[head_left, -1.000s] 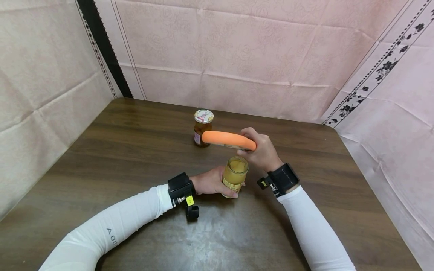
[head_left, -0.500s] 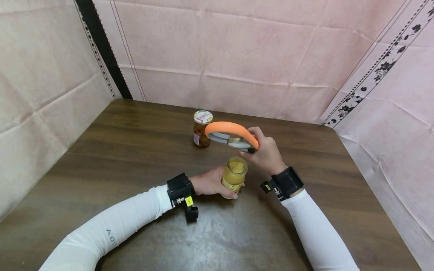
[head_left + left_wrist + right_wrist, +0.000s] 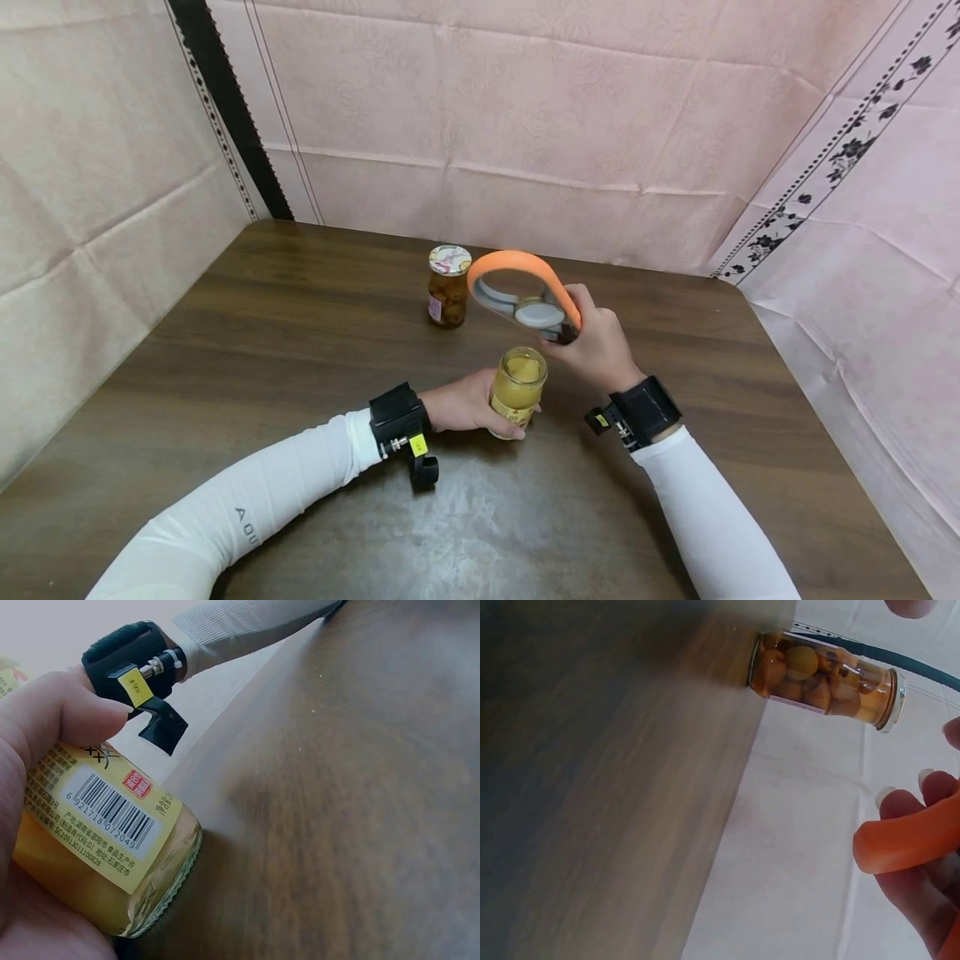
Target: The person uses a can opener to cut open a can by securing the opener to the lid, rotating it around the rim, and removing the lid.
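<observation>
My left hand grips an unlidded glass jar of yellow contents at the middle of the table. Its yellow label with a barcode faces the left wrist camera. Above and behind the open mouth, my right hand holds a jar opener with an orange band curved into a loop. A round, pale jar lid sits within the loop, near my fingers. In the right wrist view, fingers curl around the opener's orange handle; the rest of it is cut off by the frame.
Behind the opener, a second jar with a patterned lid and round brown pieces inside stands upright on the brown wooden table. Pale pink cloth hangs along the back and sides.
My right hand has shifted right and slightly down, tilting the jar opener up so its loop and the lid inside show. The left hand and its jar have stayed put.
</observation>
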`<control>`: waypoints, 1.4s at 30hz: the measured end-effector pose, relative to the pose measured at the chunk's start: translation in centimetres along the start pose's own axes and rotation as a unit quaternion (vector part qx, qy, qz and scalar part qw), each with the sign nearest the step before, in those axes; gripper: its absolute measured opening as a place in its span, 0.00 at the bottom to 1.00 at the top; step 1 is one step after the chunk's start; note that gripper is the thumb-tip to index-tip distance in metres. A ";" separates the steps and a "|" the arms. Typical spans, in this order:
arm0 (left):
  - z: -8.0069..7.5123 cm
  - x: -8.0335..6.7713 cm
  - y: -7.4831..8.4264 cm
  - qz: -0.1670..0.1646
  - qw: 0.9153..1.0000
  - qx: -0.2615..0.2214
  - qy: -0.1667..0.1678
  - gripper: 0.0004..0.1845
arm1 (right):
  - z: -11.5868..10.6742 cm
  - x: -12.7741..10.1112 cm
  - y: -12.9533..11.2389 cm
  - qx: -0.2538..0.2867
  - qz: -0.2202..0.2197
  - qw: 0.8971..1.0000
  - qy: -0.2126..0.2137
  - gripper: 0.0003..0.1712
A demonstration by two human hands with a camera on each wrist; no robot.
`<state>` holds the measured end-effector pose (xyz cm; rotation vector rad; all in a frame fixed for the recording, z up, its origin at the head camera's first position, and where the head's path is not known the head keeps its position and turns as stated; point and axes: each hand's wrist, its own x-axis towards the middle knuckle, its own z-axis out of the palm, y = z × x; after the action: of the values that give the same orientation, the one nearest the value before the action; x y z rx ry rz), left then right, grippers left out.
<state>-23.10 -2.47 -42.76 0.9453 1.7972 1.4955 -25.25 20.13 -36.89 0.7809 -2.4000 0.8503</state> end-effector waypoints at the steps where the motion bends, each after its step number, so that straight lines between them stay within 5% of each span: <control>1: 0.0 0.0 0.0 0.002 1.000 0.000 0.000 0.27 | -0.1 -0.1 0.0 0.001 0.001 1.000 0.001 0.38; 42: -0.3 0.1 0.0 0.002 1.000 -0.010 0.018 0.26 | -1.7 -1.6 1.3 -0.063 0.020 0.997 -0.044 0.52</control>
<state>-23.38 -2.49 -42.73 0.9167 1.8036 1.5393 -24.48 22.72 -37.18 0.7384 -2.5254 0.6856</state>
